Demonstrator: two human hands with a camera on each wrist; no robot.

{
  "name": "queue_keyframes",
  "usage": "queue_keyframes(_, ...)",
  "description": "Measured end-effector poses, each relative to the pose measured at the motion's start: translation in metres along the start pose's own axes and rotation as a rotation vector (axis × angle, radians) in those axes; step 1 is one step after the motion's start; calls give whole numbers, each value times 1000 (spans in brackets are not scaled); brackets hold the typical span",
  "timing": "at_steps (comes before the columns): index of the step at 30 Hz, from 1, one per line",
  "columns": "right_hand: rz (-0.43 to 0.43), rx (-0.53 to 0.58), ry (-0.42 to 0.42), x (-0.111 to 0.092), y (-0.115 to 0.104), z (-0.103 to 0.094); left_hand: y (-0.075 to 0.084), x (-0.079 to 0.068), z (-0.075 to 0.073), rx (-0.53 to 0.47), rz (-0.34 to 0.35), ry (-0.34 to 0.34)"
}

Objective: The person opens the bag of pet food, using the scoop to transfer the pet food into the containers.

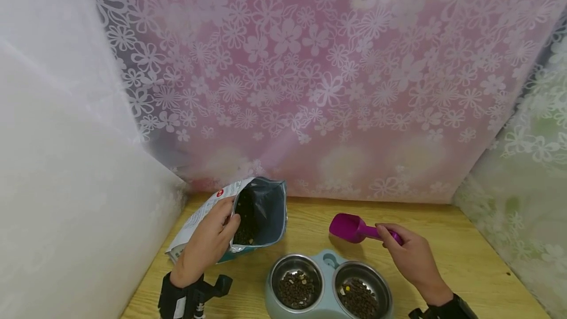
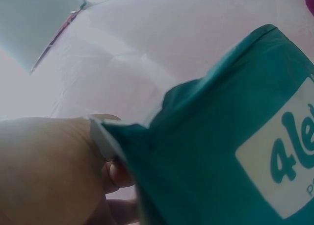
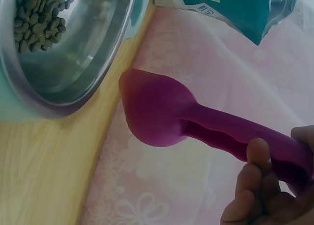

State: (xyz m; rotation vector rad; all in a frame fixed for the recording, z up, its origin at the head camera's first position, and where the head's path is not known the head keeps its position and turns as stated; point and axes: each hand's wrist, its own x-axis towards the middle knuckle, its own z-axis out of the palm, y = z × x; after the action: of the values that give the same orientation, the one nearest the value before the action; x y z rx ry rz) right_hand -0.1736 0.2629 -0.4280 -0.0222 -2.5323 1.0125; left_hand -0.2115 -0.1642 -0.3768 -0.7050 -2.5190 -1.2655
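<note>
My left hand (image 1: 207,240) grips the near edge of an open pet food bag (image 1: 267,213), silver inside, with dark kibble (image 1: 246,218) within. In the left wrist view the bag's teal side (image 2: 206,151) fills the right half, and the thumb is mostly hidden. A purple scoop (image 1: 349,228) is held by its handle in my right hand (image 1: 414,257), above the table behind the right bowl. Its rounded underside shows in the right wrist view, with the fingers (image 3: 259,154) round the handle. I cannot see whether the scoop contains anything.
Nearest me stands a pale blue double feeder (image 1: 329,279). Its left steel bowl (image 1: 276,272) and right steel bowl (image 1: 384,284) both contain brown kibble. The wooden table (image 1: 478,265) meets a pink flowered curtain (image 1: 319,112) at the back and a white sheet (image 1: 88,186) at left.
</note>
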Motion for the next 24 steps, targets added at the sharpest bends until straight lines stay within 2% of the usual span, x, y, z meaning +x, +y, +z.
queue_keyframes(9,19,-33,-34,-1,1,11,3,0,0,8,-18,4)
queue_keyframes(14,-7,-88,-29,-4,8,19,29,-2,-8,7,-13,2)
queue_keyframes(17,-27,-125,-44,-8,10,23,36,-3,-11,0,-17,-7)
queue_keyframes(21,-47,-140,-81,-11,9,28,34,-3,-11,-10,-28,-12)
queue_keyframes(22,-48,-149,-87,-12,9,29,38,-4,-13,-13,-21,-11)
queue_keyframes(24,-43,-154,-85,-13,8,31,32,-3,-11,-9,-17,-4)
